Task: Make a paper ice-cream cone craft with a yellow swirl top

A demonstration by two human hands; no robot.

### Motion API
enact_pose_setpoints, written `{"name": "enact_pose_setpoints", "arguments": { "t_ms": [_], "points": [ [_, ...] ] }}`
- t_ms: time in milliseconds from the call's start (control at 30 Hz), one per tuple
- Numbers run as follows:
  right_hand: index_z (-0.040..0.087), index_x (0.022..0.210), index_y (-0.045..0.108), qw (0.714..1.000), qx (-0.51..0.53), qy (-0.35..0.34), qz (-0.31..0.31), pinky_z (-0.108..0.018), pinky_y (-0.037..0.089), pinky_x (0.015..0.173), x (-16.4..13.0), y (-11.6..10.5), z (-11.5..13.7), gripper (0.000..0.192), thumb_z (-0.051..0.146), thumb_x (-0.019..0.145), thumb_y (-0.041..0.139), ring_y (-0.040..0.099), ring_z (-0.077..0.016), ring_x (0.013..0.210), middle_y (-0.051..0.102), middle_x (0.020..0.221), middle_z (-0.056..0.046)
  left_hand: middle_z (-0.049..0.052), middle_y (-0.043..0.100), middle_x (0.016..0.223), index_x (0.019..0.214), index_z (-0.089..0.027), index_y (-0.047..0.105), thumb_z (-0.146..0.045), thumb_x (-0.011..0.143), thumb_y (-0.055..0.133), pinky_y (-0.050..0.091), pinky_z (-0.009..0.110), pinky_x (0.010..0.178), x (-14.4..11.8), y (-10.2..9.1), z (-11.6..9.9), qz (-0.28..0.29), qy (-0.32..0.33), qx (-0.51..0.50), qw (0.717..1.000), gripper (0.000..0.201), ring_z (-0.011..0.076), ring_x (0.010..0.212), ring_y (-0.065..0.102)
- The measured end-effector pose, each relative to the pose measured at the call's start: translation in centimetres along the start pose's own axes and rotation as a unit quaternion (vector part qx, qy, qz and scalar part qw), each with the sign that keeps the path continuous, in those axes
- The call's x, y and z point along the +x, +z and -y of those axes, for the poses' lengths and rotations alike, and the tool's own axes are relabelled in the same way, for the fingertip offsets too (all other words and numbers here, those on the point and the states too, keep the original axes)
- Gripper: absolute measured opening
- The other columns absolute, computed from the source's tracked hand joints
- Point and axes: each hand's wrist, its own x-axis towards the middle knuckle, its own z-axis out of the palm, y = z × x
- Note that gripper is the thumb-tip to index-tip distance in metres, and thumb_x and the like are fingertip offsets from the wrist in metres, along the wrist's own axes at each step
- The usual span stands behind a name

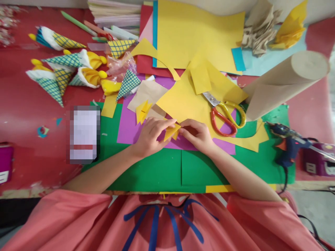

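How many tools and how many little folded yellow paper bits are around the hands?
Scissors: 1
Glue gun: 1
Brown paper roll: 1
Small folded yellow pieces: 2, one pinched between the left hand and the right hand, one lying on the purple sheet
Total: 5

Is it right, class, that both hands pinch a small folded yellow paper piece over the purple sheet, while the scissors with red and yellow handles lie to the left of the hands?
Not quite. The head view shows the scissors lying to the right of the hands, not the left. The rest holds: the left hand and right hand pinch the small folded yellow paper piece over the purple sheet.
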Motion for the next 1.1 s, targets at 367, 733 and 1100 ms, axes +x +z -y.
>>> {"name": "enact_pose_setpoints", "arguments": {
  "t_ms": [367,733,1100],
  "points": [
    [0.018,0.091,0.063,0.991,-0.057,-0.117,0.012,-0.026,0.056,0.07,-0.39,0.4,0.32,0.005,0.016,0.09,0.059,0.067,-0.0131,0.077,0.071,0.083,-0.005,0.004,0.072,0.093,0.134,-0.019,0.043,-0.011,0.084,0.064,0.058,0.026,0.078,-0.16,0.3,-0.29,-0.023,0.014,-0.044,0.999,0.055,0.0139,0.086,0.07],
    [0.017,0.091,0.062,0.978,-0.134,-0.16,0.004,-0.027,0.055,0.062,-0.5,0.39,0.26,0.005,0.02,0.091,0.058,0.066,-0.0152,0.07,0.071,0.078,-0.006,0.001,0.072,0.088,0.129,-0.019,0.046,-0.014,0.084,0.064,0.06,0.022,0.074,-0.41,0.41,-0.28,-0.022,-0.026,-0.102,0.994,0.048,0.011,0.079,0.071],
    [0.019,0.096,0.061,0.981,-0.111,-0.161,0.012,-0.029,0.057,0.071,-0.4,0.45,0.33,0.007,0.021,0.089,0.061,0.069,-0.0159,0.081,0.072,0.087,-0.006,0.001,0.068,0.085,0.119,-0.018,0.052,-0.01,0.082,0.065,0.059,0.021,0.078,-0.26,0.36,-0.21,-0.061,-0.043,-0.126,0.989,0.039,0.0098,0.082,0.068]
  ]
}}
